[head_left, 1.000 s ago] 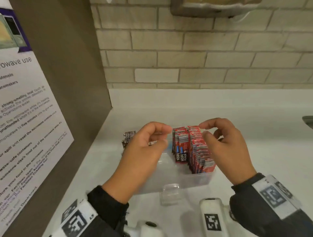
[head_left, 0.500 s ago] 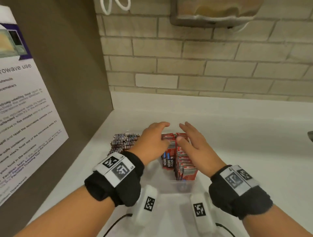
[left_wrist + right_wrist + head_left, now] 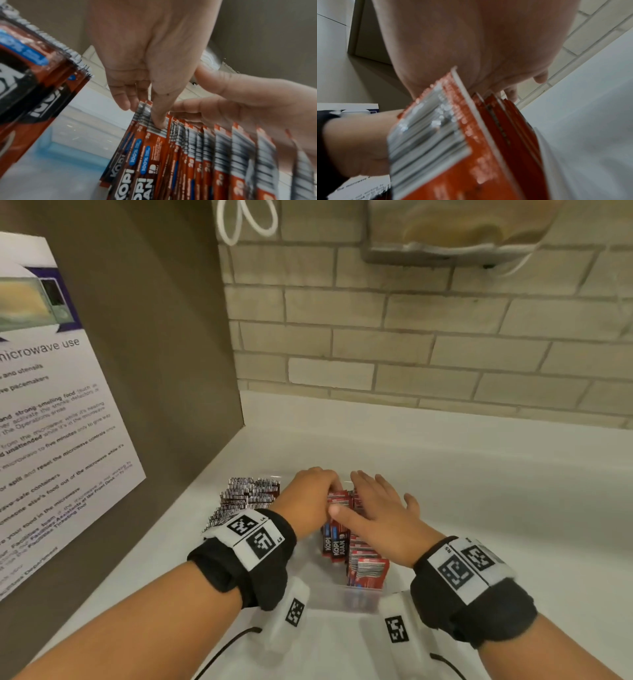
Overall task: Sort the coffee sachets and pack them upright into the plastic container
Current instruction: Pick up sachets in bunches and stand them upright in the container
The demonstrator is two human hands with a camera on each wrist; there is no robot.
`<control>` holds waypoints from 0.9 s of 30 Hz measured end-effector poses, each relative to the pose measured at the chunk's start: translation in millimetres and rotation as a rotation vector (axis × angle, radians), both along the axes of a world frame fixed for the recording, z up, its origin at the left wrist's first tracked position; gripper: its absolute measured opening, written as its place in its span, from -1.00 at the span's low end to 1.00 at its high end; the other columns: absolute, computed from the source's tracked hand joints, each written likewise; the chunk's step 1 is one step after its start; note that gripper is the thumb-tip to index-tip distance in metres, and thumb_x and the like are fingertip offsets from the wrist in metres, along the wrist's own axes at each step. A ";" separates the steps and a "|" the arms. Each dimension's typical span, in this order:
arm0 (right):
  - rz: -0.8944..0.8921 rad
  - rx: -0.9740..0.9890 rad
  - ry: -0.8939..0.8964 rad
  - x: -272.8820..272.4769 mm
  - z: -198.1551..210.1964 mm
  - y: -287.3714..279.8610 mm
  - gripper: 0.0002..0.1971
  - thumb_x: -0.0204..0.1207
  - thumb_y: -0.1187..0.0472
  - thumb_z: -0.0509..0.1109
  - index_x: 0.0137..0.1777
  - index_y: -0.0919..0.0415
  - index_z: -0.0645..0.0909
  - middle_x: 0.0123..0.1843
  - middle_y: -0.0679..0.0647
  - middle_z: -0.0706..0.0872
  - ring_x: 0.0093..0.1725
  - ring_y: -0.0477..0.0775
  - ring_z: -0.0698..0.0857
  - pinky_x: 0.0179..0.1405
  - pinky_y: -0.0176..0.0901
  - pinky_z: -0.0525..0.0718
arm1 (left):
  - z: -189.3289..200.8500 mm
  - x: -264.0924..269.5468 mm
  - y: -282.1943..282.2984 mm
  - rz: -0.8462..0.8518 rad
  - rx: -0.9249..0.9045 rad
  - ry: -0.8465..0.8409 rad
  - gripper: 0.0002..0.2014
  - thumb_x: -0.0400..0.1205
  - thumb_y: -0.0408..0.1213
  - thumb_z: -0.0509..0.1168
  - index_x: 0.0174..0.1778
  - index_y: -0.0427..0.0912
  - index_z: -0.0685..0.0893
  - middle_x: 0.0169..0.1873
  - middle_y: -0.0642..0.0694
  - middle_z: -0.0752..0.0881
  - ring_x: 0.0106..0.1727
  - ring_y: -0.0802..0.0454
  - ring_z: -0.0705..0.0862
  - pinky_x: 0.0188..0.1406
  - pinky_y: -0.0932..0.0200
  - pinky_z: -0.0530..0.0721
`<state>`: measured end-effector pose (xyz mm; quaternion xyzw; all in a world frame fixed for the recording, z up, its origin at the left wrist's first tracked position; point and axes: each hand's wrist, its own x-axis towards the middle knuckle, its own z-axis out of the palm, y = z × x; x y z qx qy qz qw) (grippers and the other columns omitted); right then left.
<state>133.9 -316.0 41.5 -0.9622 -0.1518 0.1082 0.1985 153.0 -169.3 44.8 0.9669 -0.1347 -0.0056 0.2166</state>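
A clear plastic container [image 3: 346,594] on the white counter holds a row of red coffee sachets [image 3: 366,570] standing upright. My left hand [image 3: 330,491] reaches down at the row's left end. In the left wrist view its thumb [image 3: 159,119] lies on a sachet face with the other fingers behind, pinching a few sachets [image 3: 154,142]. My right hand [image 3: 347,494] lies flat, fingers straight, on the sachet tops [image 3: 453,135]. A second bundle of sachets [image 3: 246,501] sits left of my left hand; I cannot tell if it is inside the container.
A brown side panel with a microwave notice [image 3: 51,440] stands close on the left. A brick wall [image 3: 411,354] with a paper towel dispenser [image 3: 455,231] rises behind. The white counter [image 3: 496,508] stretches to the right.
Both arms have stretched forward and the hands have come together over the row. My right hand went from curled fingers to lying flat on the sachet tops.
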 end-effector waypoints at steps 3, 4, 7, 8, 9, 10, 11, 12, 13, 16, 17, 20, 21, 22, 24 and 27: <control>-0.002 0.020 0.012 0.2 1.0 -2.2 -0.17 0.49 -0.41 -0.09 0.67 0.00 -0.15 0.70 -0.06 -0.14 0.67 0.00 -0.20 0.57 0.29 -0.22 | -2.9 -3.6 1.0 0.007 -0.055 -0.025 -0.80 0.54 -0.48 0.27 0.05 -0.23 0.64 -0.01 -0.16 0.71 -0.01 -0.05 0.64 -0.12 0.21 0.51; -0.001 0.031 0.017 0.0 1.8 -2.4 -0.15 0.47 -0.43 -0.11 0.67 -0.01 -0.14 0.70 -0.06 -0.14 0.67 0.00 -0.19 0.57 0.30 -0.21 | -3.2 -5.1 1.6 0.014 -0.073 -0.034 -0.83 0.55 -0.45 0.27 0.03 -0.23 0.65 -0.06 -0.15 0.71 -0.06 -0.04 0.64 -0.16 0.22 0.50; 0.003 0.079 0.029 -1.4 5.5 -3.9 -0.05 0.28 -0.47 -0.20 0.66 -0.05 -0.13 0.70 -0.08 -0.14 0.67 0.00 -0.19 0.58 0.29 -0.18 | -2.1 -8.8 5.4 0.027 -0.099 -0.078 -0.91 0.59 -0.38 0.30 -0.03 -0.23 0.66 -0.15 -0.10 0.70 -0.16 0.03 0.60 -0.23 0.26 0.45; 0.002 0.100 0.025 -1.9 7.1 -5.1 -0.04 0.24 -0.47 -0.20 0.66 -0.07 -0.12 0.70 -0.08 -0.13 0.67 -0.01 -0.18 0.58 0.28 -0.17 | -1.9 -9.3 7.0 0.031 -0.104 -0.097 -0.93 0.60 -0.37 0.31 -0.05 -0.22 0.67 -0.18 -0.08 0.69 -0.17 0.04 0.60 -0.24 0.27 0.44; 0.000 0.125 0.018 -2.5 8.8 -6.6 -0.05 0.23 -0.47 -0.20 0.66 -0.09 -0.10 0.70 -0.09 -0.12 0.67 -0.02 -0.16 0.58 0.27 -0.15 | -1.5 -10.2 8.7 0.037 -0.112 -0.116 -0.95 0.61 -0.36 0.32 -0.06 -0.21 0.67 -0.20 -0.05 0.67 -0.17 0.04 0.60 -0.23 0.27 0.44; -0.006 0.156 0.011 -3.3 10.9 -8.3 -0.06 0.24 -0.46 -0.19 0.65 -0.11 -0.09 0.70 -0.10 -0.11 0.67 -0.02 -0.14 0.57 0.25 -0.14 | -1.1 -11.6 10.2 0.046 -0.121 -0.129 -0.96 0.61 -0.36 0.32 -0.07 -0.20 0.67 -0.22 -0.03 0.65 -0.18 0.05 0.59 -0.23 0.28 0.44; -0.014 0.190 0.002 -4.8 13.5 -9.9 -0.08 0.25 -0.45 -0.18 0.64 -0.13 -0.07 0.70 -0.11 -0.08 0.67 -0.02 -0.10 0.57 0.24 -0.12 | -0.4 -13.7 11.7 0.057 -0.126 -0.139 -0.96 0.61 -0.35 0.32 -0.07 -0.19 0.67 -0.22 -0.01 0.64 -0.18 0.06 0.59 -0.22 0.28 0.45; -0.022 0.227 -0.009 -7.1 16.2 -11.1 -0.11 0.26 -0.44 -0.16 0.64 -0.15 -0.05 0.70 -0.11 -0.06 0.67 -0.02 -0.06 0.57 0.23 -0.10 | 0.6 -16.2 13.2 0.065 -0.134 -0.145 -0.96 0.61 -0.35 0.32 -0.06 -0.19 0.67 -0.22 -0.01 0.65 -0.18 0.07 0.59 -0.22 0.26 0.47; -0.030 0.263 -0.025 -9.7 18.3 -11.8 -0.13 0.27 -0.43 -0.15 0.63 -0.17 -0.02 0.69 -0.12 -0.03 0.66 -0.03 -0.03 0.56 0.21 -0.08 | 2.0 -19.5 15.1 0.071 -0.148 -0.152 -0.95 0.61 -0.34 0.32 -0.06 -0.20 0.67 -0.21 -0.02 0.67 -0.17 0.07 0.60 -0.21 0.24 0.51; -0.056 0.360 -0.118 -16.7 25.3 -12.4 -0.21 0.31 -0.39 -0.09 0.60 -0.20 0.08 0.68 -0.14 0.04 0.65 -0.09 0.00 0.56 0.13 -0.07 | 13.0 -31.3 21.7 0.088 -0.217 -0.196 -0.94 0.63 -0.31 0.31 -0.05 -0.19 0.68 -0.18 -0.02 0.70 -0.15 0.07 0.65 -0.23 0.35 0.54; -0.064 0.410 -0.170 -18.5 28.6 -11.9 -0.27 0.38 -0.40 -0.04 0.57 -0.21 0.13 0.67 -0.15 0.07 0.64 -0.11 0.02 0.57 0.14 -0.05 | 19.9 -36.6 24.8 0.101 -0.232 -0.220 -0.94 0.63 -0.29 0.31 -0.05 -0.17 0.68 -0.20 0.02 0.70 -0.17 0.11 0.64 -0.27 0.46 0.49; -0.035 0.622 -0.335 -24.5 41.5 -6.5 -0.50 0.45 -0.28 0.16 0.40 -0.33 0.26 0.58 -0.25 0.24 0.57 -0.18 0.17 0.59 0.19 0.11 | 47.4 -59.8 41.6 0.174 -0.265 -0.366 -0.98 0.60 -0.26 0.35 -0.13 -0.06 0.68 -0.32 0.17 0.64 -0.28 0.24 0.60 -0.33 0.58 0.44; -0.005 0.680 -0.357 -26.9 47.2 -2.1 -0.52 0.41 -0.20 0.20 0.36 -0.36 0.28 0.54 -0.30 0.30 0.55 -0.22 0.21 0.59 0.15 0.15 | 58.7 -68.9 49.4 0.192 -0.287 -0.415 -0.94 0.58 -0.26 0.38 -0.17 -0.01 0.67 -0.34 0.19 0.64 -0.28 0.27 0.60 -0.30 0.58 0.46; 0.047 0.717 -0.351 -30.3 53.0 4.2 -0.50 0.38 -0.17 0.24 0.35 -0.36 0.29 0.50 -0.34 0.34 0.53 -0.25 0.24 0.58 0.10 0.17 | 69.3 -78.2 57.7 0.204 -0.318 -0.450 -0.90 0.56 -0.26 0.41 -0.22 0.03 0.66 -0.34 0.19 0.67 -0.27 0.28 0.62 -0.26 0.54 0.48; 0.198 0.723 -0.258 -37.8 61.6 21.9 -0.39 0.32 -0.22 0.31 0.41 -0.34 0.28 0.47 -0.35 0.40 0.51 -0.24 0.31 0.54 -0.01 0.27 | 86.7 -93.0 72.5 0.202 -0.426 -0.451 -0.89 0.51 -0.27 0.45 -0.26 0.03 0.68 -0.33 0.12 0.74 -0.23 0.19 0.69 -0.15 0.32 0.58; 0.379 0.692 -0.063 -45.9 60.8 51.8 -0.32 0.37 -0.07 0.42 0.48 -0.21 0.23 0.31 -0.21 0.59 0.26 -0.18 0.61 0.29 -0.04 0.60 | 96.4 -102.4 88.0 0.150 -0.653 -0.351 -0.91 0.48 -0.34 0.47 -0.23 -0.05 0.73 -0.28 -0.06 0.79 -0.22 0.06 0.72 -0.11 0.11 0.69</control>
